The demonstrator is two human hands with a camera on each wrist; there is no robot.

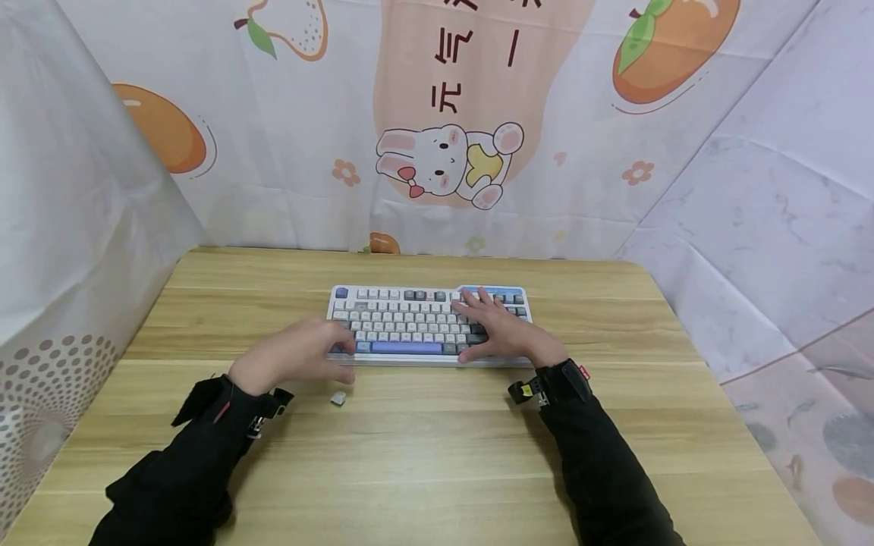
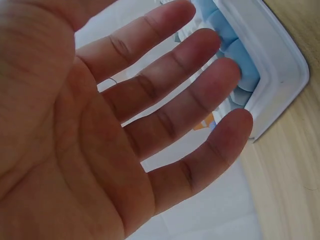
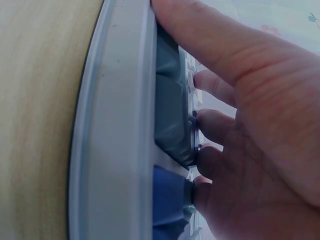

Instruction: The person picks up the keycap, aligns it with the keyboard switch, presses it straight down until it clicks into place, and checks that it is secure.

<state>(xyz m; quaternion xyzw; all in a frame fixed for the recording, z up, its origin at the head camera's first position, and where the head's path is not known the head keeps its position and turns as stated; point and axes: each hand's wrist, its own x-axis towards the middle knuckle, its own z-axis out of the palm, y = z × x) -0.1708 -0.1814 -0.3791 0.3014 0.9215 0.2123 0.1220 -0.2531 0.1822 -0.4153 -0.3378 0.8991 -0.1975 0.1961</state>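
A white keyboard (image 1: pixel 407 359) with white, grey and blue keys lies near the table's middle. My left hand (image 1: pixel 300 353) hovers by its front left corner, thumb apart from the fingers. In the left wrist view the bare palm shows, with the extended fingers (image 2: pixel 200 95) by the light blue corner keys and nothing held. Spread over the keyboard's right side, my right hand (image 1: pixel 505 334) rests its fingertips on the keys and its thumb at the front edge. A small grey-white piece, like a keycap (image 1: pixel 337 398), lies on the table below the left hand.
The wooden table (image 1: pixel 423 462) stretches around the keyboard on every side. Behind it hangs a white curtain (image 1: pixel 273 152) printed with fruit and a rabbit. More sheeting hangs at the left and right sides.
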